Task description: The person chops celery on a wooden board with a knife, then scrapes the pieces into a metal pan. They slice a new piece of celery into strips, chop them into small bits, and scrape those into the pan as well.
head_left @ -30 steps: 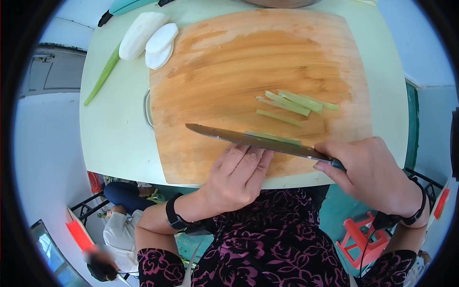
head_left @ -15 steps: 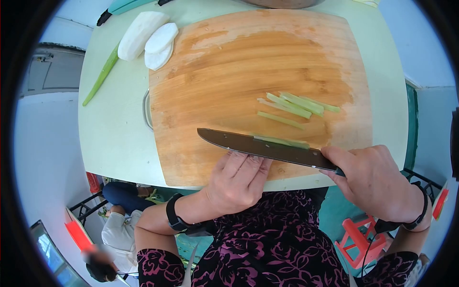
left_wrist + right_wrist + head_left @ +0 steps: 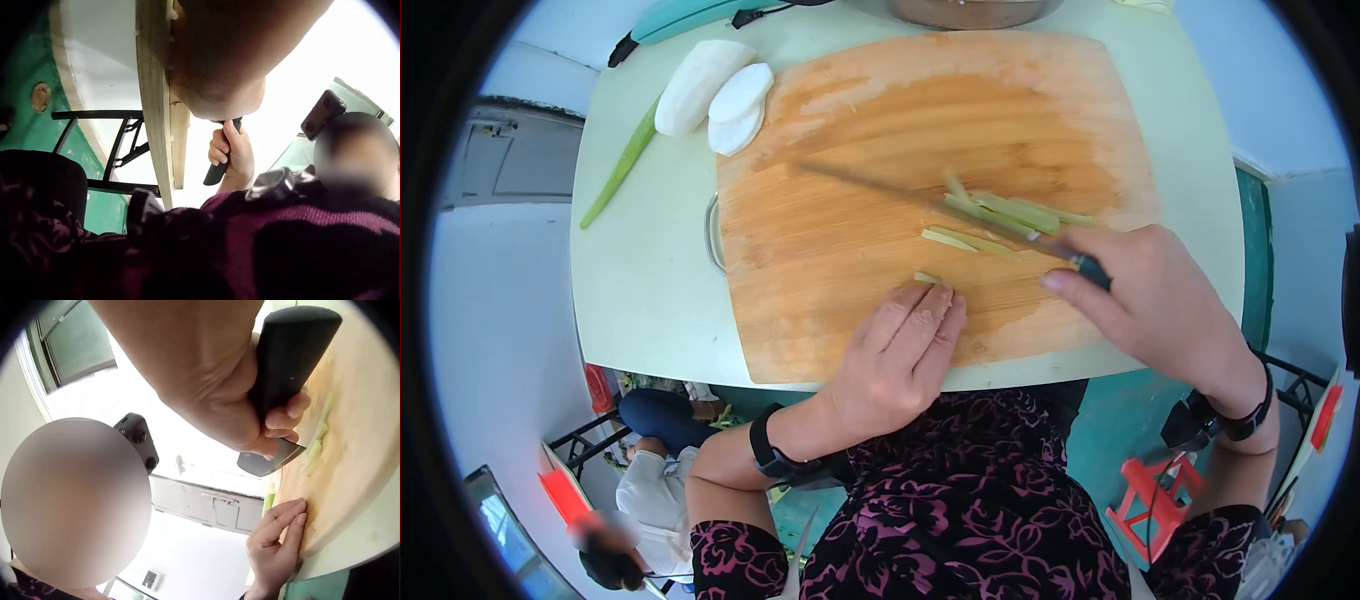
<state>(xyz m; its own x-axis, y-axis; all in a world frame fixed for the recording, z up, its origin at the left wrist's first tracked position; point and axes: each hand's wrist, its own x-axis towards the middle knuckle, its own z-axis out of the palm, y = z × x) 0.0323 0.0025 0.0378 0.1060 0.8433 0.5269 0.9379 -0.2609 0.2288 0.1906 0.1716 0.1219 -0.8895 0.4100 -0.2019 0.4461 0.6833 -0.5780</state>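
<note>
now r hand [image 3: 1155,290] grips knife [image 3: 900,191]; l fingertips [image 3: 940,291] on board [image 3: 840,230].

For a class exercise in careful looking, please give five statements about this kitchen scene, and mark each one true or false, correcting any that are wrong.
1. The right hand holds the knife. True.
2. The long green stalk lies across the cutting board. False: the stalk lies on the table, left of the board.
3. Two white slices lie beside the peeled white vegetable. True.
4. The left hand is raised high above the board. False: its fingertips are down at a small green piece on the board.
5. Several green strips lie on the board. True.
</note>
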